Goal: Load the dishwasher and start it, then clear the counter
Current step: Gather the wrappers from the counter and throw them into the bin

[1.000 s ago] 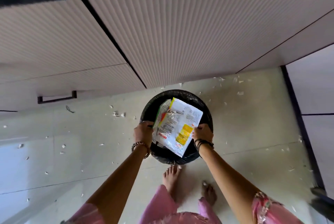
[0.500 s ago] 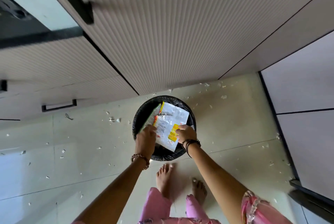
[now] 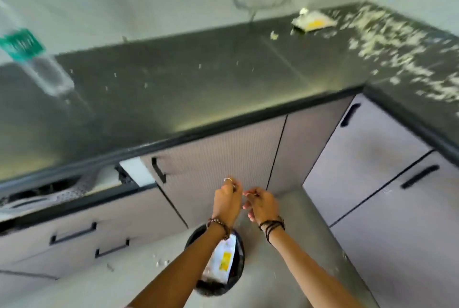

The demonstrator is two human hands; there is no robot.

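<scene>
Left hand (image 3: 227, 202) and right hand (image 3: 263, 204) close together, fingers loosely curled, holding nothing, above black bin (image 3: 237, 280) with wrappers (image 3: 222, 261), littered dark worktop (image 3: 198, 79) beyond

Middle of the frame, the dark counter (image 3: 198, 89) lies mostly bare. A bottle (image 3: 37, 64) blocks the upper left; a packet (image 3: 313, 23) and scattered scraps (image 3: 397, 54) crowd the upper right. Below, a bin (image 3: 218, 285) occupies the floor.
</scene>
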